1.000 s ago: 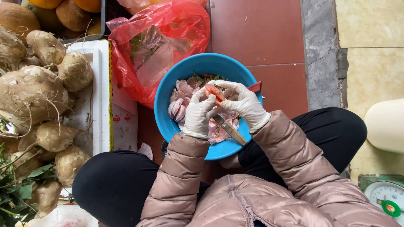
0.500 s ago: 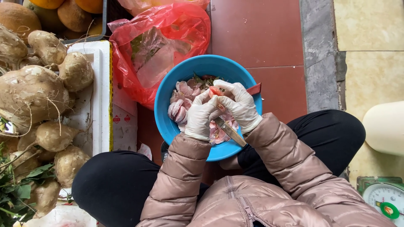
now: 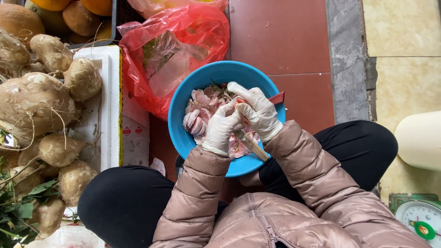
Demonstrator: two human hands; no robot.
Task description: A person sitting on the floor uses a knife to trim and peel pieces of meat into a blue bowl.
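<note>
Both my hands wear white gloves and work together over a blue plastic bowl (image 3: 181,133) that holds several pink peeled pieces (image 3: 196,120). My left hand (image 3: 220,130) pinches a small orange-red piece (image 3: 240,105) at its fingertips. Pressed against it, my right hand (image 3: 260,113) grips a knife whose wooden handle (image 3: 252,146) sticks out below the two hands. The blade is hidden between the fingers. A red scrap (image 3: 277,98) lies on the bowl's right rim.
A red plastic bag (image 3: 193,27) with scraps lies beyond the bowl. Large brown root tubers (image 3: 36,103) fill a white foam box (image 3: 108,105) on the left. A scale (image 3: 420,218) and a cream container (image 3: 420,140) stand at the right, on the tiled floor.
My hands have stayed over the bowl. The right fingers have curled closer onto the small piece, and the knife handle has tilted slightly.
</note>
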